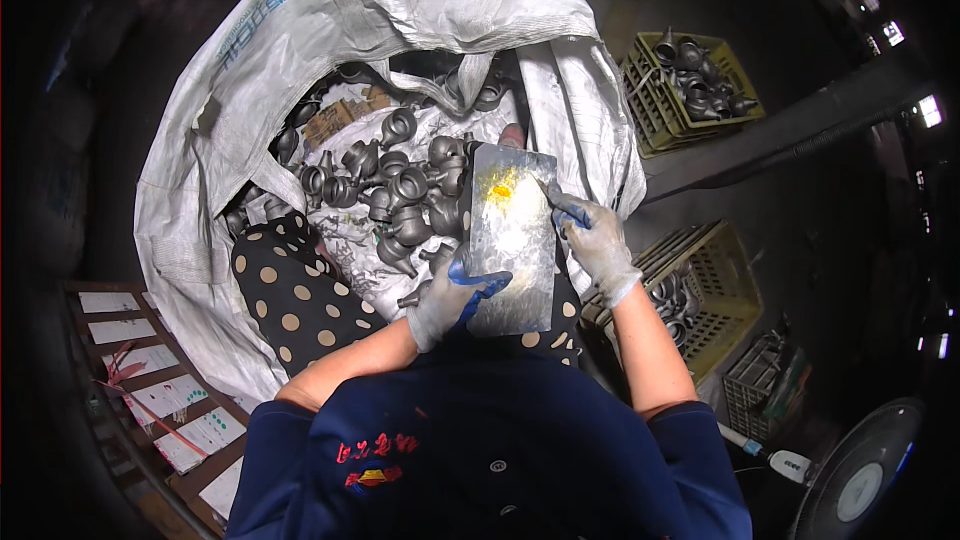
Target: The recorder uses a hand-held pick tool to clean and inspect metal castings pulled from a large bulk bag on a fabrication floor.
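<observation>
My left hand (452, 302), in a grey-white glove with blue fingers, grips the lower left edge of a flat silver metal plate (512, 290). A yellow smear (501, 192) lies on the plate's upper part. At the plate's right edge is my right hand (597, 248), gloved alike, its fingers closed. A thin dark stick-like thing (543, 187) shows at its fingertips, over the plate; its kind is unclear. Left of the plate, many grey metal castings (408, 185), round cups with narrow necks, lie heaped on white sheeting (345, 230).
A large white woven bag (180, 180) surrounds the heap. Yellow crates with castings stand on the right, one far (640, 110) and one nearer (735, 310). A dark crate (760, 380) and a fan (855, 490) are at the lower right. A slatted rack (165, 380) stands at the left.
</observation>
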`<state>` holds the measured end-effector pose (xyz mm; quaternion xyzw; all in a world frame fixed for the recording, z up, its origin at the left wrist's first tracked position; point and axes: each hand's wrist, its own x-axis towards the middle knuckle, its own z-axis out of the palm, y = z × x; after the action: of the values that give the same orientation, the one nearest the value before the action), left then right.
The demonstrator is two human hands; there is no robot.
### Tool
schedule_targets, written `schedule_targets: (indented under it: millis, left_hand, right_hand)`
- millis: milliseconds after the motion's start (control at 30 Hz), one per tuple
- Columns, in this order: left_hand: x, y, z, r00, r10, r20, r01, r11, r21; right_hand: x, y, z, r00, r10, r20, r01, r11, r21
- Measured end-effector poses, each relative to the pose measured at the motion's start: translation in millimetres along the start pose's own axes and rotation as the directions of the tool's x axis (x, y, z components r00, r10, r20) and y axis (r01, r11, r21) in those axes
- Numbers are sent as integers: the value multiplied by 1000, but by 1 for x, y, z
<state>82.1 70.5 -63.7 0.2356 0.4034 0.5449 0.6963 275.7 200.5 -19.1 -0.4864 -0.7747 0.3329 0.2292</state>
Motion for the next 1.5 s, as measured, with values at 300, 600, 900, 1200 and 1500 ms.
schedule_targets:
  millis: [300,600,900,1200,1500]
  left_hand:
    - [-1,3,0,998,1,-66,6,996,94]
    - [-4,10,3,989,-97,-108,106,991,81]
    - [-6,12,-11,1000,15,-21,-9,955,296]
    - [-2,8,-13,1000,7,10,-11,916,401]
    - [-4,17,1,997,66,46,-79,924,375]
  right_hand:
    - [2,113,25,825,536,180,-439,406,802]
    - [-45,172,114,882,471,-2,-470,879,-85]
    - [-105,149,0,538,772,338,-787,317,529]
    - [-179,247,-26,565,825,20,-764,531,-367]
    - [-211,242,-26,616,786,-50,-772,615,163]
